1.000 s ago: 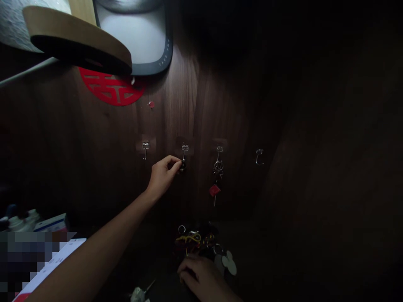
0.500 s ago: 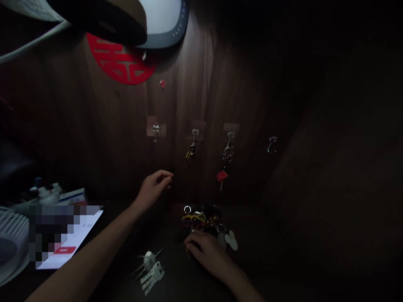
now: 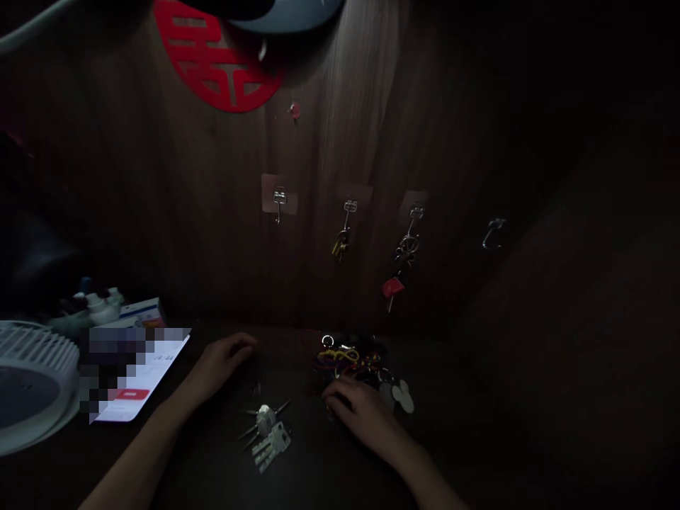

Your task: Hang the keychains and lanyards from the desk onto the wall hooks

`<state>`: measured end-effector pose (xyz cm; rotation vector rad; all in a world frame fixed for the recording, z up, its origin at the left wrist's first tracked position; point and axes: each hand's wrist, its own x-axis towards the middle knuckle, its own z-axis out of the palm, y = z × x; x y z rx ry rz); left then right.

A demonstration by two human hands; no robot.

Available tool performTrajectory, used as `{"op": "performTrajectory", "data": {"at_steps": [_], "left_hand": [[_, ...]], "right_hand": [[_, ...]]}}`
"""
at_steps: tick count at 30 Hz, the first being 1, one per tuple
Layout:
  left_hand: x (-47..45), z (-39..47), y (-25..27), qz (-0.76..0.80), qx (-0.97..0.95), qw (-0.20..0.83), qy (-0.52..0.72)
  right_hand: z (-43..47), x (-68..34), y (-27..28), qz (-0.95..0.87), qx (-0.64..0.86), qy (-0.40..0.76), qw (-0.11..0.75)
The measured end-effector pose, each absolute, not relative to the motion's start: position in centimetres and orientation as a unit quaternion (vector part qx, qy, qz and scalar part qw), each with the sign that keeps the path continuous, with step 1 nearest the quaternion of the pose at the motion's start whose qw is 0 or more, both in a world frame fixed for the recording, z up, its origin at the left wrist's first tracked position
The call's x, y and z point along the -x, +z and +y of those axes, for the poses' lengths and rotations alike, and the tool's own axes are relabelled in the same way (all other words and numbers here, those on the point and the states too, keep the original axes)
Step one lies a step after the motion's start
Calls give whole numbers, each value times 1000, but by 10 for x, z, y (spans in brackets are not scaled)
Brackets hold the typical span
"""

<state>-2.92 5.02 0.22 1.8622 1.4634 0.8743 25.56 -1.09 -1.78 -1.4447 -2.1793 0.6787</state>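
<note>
Left hand (image 3: 226,361) and right hand (image 3: 366,411) low over a dark tabletop (image 3: 313,485). The left hand's thumb and forefinger stand slightly apart, with nothing visible between them; the right hand's fingers are curled, and whether they pinch anything cannot be told in this light. Just beyond the right fingers lies a tangle of cords and rings (image 3: 343,356); pale tags (image 3: 403,397) lie just to the right of that hand. A bunch of keys (image 3: 275,440) rests between the two hands, nearer the wearer.

Probable faults: a ring drawn from the tangle might drag its neighbours, since the cords overlap. The bunch, beside both forearms' paths, could be knocked by a sleeve-low sweep. On the wall above the hands, small keys (image 3: 341,245) hang from one hook (image 3: 349,207), and key rings (image 3: 409,245) with a red tag (image 3: 393,287) from another to its right; a careless brush could unseat either, the hooks being open-ended. Dimness might cause misjudged reach. The lit screen (image 3: 159,368), left of the left hand, could be nudged by that forearm.
</note>
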Motion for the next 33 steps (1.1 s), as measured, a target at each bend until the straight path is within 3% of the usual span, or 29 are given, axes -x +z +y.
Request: {"op": "performTrajectory", "data": {"at_steps": [10, 18, 29, 33], "left_hand": [[46, 55, -18, 467, -788, 327, 233], [32, 59, -24, 457, -803, 292, 248], [-20, 33, -1, 509, -627, 473, 352], [-29, 32, -5, 545, -548, 518, 367]], "right_hand": [[-10, -255, -14, -786, 525, 247, 213], [-11, -255, -15, -795, 515, 232, 221], [-11, -246, -16, -767, 500, 213, 342], [-9, -243, -17, -756, 519, 194, 348]]}}
